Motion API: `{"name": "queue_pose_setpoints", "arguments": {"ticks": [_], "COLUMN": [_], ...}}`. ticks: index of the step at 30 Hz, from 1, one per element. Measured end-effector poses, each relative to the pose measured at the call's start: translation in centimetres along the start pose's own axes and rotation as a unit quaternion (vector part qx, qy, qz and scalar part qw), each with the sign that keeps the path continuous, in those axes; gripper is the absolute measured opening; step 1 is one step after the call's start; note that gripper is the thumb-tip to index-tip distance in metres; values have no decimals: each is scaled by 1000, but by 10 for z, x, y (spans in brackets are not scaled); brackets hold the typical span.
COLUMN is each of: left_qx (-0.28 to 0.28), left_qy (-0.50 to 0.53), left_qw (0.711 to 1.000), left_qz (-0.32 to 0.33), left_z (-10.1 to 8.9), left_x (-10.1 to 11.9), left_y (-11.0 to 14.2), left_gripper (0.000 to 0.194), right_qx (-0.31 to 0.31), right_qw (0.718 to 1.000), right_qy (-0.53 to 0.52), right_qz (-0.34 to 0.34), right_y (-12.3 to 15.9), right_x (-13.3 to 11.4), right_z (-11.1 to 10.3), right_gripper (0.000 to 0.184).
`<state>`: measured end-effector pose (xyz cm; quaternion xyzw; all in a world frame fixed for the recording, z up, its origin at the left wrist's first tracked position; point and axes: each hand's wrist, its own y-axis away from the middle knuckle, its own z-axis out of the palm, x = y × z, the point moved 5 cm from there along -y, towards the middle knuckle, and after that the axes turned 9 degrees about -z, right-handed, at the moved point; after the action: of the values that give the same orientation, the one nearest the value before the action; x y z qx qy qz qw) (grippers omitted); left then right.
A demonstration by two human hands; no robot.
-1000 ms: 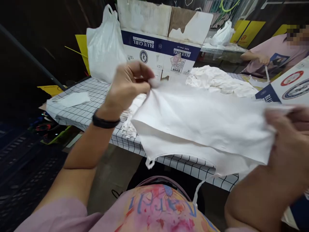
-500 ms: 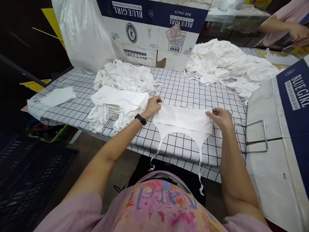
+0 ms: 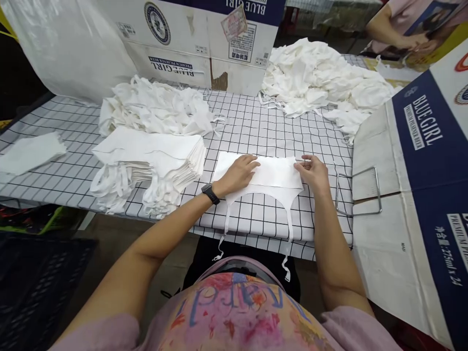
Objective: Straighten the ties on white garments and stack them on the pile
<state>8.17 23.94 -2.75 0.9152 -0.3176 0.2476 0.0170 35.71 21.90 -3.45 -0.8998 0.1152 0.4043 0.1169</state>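
Observation:
A folded white camisole (image 3: 276, 173) lies on the checked tablecloth, its two thin straps hanging over the near edge. Across its left part my left hand (image 3: 239, 173) rests with fingers stretched out over the fabric. My right hand (image 3: 312, 174) has thumb and fingers drawn together at the camisole's upper right corner. To the left is a neat stack of folded white camisoles (image 3: 142, 146), straps dangling toward me. Behind that stack a loose heap of white garments (image 3: 157, 107) is piled up.
A bigger heap of white garments (image 3: 310, 78) lies at the back right. Cardboard cartons stand behind the table (image 3: 175, 39) and at the right (image 3: 387, 195), the latter beside a metal wire frame (image 3: 378, 190). A plastic bag (image 3: 73, 48) stands back left. Another person's hands (image 3: 417, 44) show top right.
My left hand has let go of the camisole's upper left corner and moved onto the fabric, lying flat. My right hand stays at the right corner. The view has shifted to the right.

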Motion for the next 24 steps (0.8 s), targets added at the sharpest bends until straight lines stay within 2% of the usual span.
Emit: {"name": "queue_pose_setpoints", "arguments": {"ticks": [2, 6, 10, 16, 24], "left_qx": [-28, -83, -105, -98, -69], "left_qy": [-8, -34, -54, -67, -48], "left_qw": [1000, 996, 992, 991, 988], "left_qz": [8, -28, -33, -57, -131], "left_z": [7, 14, 12, 13, 6], "left_x": [6, 3, 2, -5, -35], "left_y": [-3, 2, 11, 17, 35], "left_gripper": [36, 44, 52, 57, 68], "right_qx": [1, 10, -43, -134, -156], "right_qw": [1000, 999, 994, 979, 975], "right_qy": [22, 38, 59, 81, 57], "right_qz": [2, -13, -78, -128, -146], "right_y": [-2, -6, -17, -35, -41], "right_x": [-3, -3, -3, -4, 1], "right_z": [0, 0, 4, 10, 6], "right_gripper": [44, 38, 37, 26, 26]}}
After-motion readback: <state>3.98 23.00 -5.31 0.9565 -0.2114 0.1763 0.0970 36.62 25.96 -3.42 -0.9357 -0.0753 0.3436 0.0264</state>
